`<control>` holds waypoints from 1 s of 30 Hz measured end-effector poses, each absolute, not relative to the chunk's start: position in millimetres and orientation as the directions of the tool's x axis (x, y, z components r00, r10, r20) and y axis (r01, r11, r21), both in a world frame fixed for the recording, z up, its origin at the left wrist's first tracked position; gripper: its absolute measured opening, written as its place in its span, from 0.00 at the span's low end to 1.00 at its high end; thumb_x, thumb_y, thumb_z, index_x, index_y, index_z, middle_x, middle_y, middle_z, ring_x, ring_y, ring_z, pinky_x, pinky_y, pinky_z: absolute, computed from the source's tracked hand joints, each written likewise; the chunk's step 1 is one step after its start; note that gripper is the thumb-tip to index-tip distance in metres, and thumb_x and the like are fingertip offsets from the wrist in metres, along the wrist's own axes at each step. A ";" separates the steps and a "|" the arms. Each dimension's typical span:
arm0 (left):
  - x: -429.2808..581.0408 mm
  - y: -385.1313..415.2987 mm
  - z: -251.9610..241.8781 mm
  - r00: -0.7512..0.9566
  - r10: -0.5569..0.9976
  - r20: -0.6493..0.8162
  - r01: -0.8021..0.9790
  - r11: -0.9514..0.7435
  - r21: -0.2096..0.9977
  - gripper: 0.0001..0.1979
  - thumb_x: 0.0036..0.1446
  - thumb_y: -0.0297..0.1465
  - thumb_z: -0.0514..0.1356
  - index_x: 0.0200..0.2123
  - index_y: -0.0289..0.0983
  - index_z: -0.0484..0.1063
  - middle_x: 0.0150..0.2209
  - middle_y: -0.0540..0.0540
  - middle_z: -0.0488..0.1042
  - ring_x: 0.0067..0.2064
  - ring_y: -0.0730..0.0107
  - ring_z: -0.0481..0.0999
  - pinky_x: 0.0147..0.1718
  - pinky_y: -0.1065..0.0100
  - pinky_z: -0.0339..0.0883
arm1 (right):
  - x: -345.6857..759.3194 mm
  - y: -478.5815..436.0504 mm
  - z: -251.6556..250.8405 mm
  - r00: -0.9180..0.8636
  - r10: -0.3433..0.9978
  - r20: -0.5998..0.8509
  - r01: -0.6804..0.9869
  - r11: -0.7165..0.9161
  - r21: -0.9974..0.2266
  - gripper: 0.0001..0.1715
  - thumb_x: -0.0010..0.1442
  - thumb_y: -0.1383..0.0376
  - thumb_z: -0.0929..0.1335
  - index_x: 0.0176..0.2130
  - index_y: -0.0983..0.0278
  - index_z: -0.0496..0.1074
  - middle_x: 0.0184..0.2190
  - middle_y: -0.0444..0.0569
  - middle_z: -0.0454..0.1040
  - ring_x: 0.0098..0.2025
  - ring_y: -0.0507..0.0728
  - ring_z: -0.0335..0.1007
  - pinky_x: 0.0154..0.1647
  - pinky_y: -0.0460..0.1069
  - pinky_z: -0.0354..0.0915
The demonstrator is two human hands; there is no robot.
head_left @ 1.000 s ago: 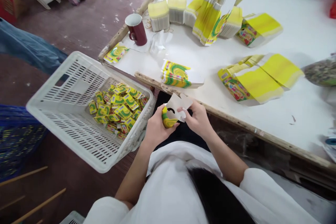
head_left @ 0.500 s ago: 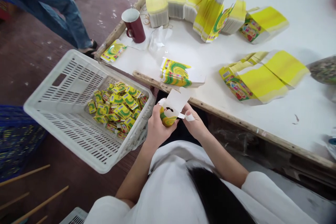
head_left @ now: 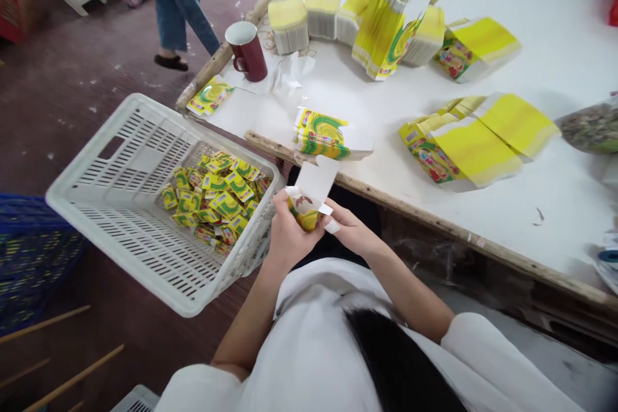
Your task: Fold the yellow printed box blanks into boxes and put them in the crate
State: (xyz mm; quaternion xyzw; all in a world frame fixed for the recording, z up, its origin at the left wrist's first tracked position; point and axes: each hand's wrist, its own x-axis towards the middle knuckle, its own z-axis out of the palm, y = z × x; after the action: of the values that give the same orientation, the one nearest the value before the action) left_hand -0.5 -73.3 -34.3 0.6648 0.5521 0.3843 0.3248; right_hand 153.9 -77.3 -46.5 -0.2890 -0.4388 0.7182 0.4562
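Observation:
Between my hands is a small yellow and green cardboard box point(head_left: 306, 217), its white inner flap raised toward the table. My left hand point(head_left: 288, 232) wraps round the box's left side. On the other side my right hand point(head_left: 348, 226) has its fingers closed at the box's right edge, beside small white flaps; its exact grip is partly hidden. Just beyond, a stack of flattened boxes point(head_left: 322, 134) lies at the table's edge. To the left, a white plastic crate point(head_left: 159, 270) holds many small yellow filled boxes point(head_left: 224, 205).
Bundles of yellow flat cartons point(head_left: 477, 141) lie on the white table point(head_left: 502, 225). A maroon mug point(head_left: 251, 58) stands near its left corner, beside a crumpled clear bag point(head_left: 293, 74). A blue crate point(head_left: 33, 257) and wooden sticks point(head_left: 82, 376) are at the left. A person in jeans point(head_left: 171, 0) walks behind.
The box's round opening has changed to show reddish-brown contents or print inside, and my right fingers have closed in on its edge. The person in jeans has stepped to the right.

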 end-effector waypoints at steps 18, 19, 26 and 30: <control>3.9 -74.3 -43.3 0.327 0.945 -0.011 0.632 -0.210 0.746 0.42 0.50 0.27 0.64 0.63 0.40 0.44 0.56 0.34 0.70 0.52 0.51 0.79 0.46 0.54 0.74 | 150.6 -71.7 -43.8 -0.335 0.886 -0.320 -0.446 -0.448 -0.775 0.35 0.60 0.48 0.71 0.62 0.56 0.70 0.63 0.47 0.73 0.66 0.64 0.67 0.70 0.60 0.58; 4.5 -74.4 -43.2 0.338 0.941 -0.014 0.623 -0.212 0.753 0.42 0.50 0.26 0.63 0.63 0.40 0.44 0.56 0.34 0.70 0.52 0.51 0.78 0.47 0.54 0.74 | 149.8 -72.3 -46.0 -0.322 0.885 -0.337 -0.459 -0.457 -0.762 0.34 0.59 0.49 0.71 0.62 0.56 0.71 0.62 0.47 0.73 0.66 0.64 0.67 0.70 0.60 0.58; 1.6 -74.5 -45.6 0.337 0.941 -0.009 0.598 -0.207 0.774 0.43 0.49 0.25 0.63 0.64 0.40 0.43 0.59 0.33 0.67 0.55 0.49 0.76 0.51 0.49 0.73 | 153.2 -71.2 -48.2 -0.357 0.883 -0.304 -0.338 -0.425 -0.840 0.35 0.57 0.51 0.73 0.62 0.58 0.72 0.60 0.48 0.76 0.66 0.66 0.66 0.70 0.62 0.58; 4.4 -73.4 -47.0 0.309 0.950 -0.038 0.555 -0.148 0.819 0.41 0.50 0.29 0.64 0.63 0.39 0.47 0.50 0.38 0.72 0.45 0.51 0.80 0.43 0.50 0.75 | 155.2 -79.8 -42.2 -0.315 0.947 -0.060 -0.084 -0.090 -0.992 0.43 0.61 0.57 0.72 0.71 0.57 0.58 0.71 0.51 0.61 0.71 0.63 0.59 0.72 0.60 0.54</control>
State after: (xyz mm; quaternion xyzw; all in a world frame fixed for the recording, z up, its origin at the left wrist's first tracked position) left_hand 4.4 -73.4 -47.0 0.7124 0.5281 0.2577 0.3835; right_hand 155.2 -79.8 -42.2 -0.4085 -0.5283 0.6150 0.4193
